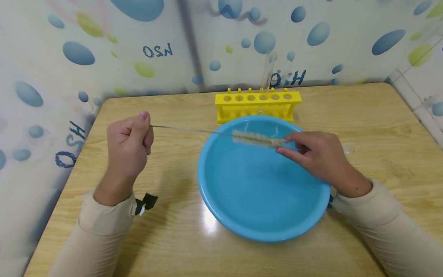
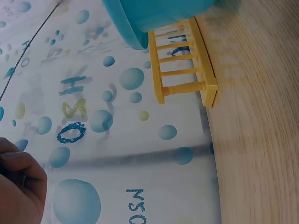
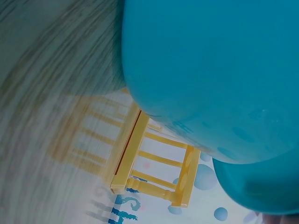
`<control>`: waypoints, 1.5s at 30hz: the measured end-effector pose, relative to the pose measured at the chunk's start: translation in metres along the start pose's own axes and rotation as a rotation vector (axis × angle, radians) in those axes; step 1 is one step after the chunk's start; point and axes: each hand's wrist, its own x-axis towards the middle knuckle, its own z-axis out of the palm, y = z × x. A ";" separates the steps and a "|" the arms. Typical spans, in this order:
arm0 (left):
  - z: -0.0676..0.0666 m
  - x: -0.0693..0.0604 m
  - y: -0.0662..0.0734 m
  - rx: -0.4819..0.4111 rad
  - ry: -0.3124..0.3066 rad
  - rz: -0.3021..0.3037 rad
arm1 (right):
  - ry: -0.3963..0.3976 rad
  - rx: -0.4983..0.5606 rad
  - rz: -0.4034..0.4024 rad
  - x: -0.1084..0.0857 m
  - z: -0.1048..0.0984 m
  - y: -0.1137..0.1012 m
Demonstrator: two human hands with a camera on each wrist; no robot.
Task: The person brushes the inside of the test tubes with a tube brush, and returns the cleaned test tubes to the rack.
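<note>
A test tube brush (image 1: 257, 139) is stretched sideways over the far part of a blue basin (image 1: 263, 192). Its thin twisted wire handle (image 1: 185, 129) ends in my left hand (image 1: 128, 144), which grips it left of the basin. Over the basin's right side, my right hand (image 1: 315, 156) pinches the bristled tip between thumb and fingers. The left wrist view catches part of the left hand (image 2: 21, 182) and the wire (image 2: 29, 49). Mostly the basin's outer wall (image 3: 210, 70) fills the right wrist view, hiding the brush there.
Behind the basin stands a yellow test tube rack (image 1: 257, 99) holding one upright glass test tube (image 1: 268, 73). A small clear round object (image 1: 348, 149) lies on the wooden table (image 1: 373, 123) beyond the right hand. A spotted, lettered wall covering (image 1: 194, 46) rises behind the table.
</note>
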 end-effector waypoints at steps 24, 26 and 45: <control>0.015 -0.009 0.001 0.314 -0.196 -0.126 | -0.009 0.001 0.023 0.001 0.001 0.000; 0.018 -0.009 0.002 0.320 -0.199 -0.104 | -0.012 -0.001 0.030 0.002 0.000 0.000; 0.039 -0.023 -0.001 0.393 -0.511 -0.087 | -0.029 -0.010 0.051 0.003 -0.001 0.000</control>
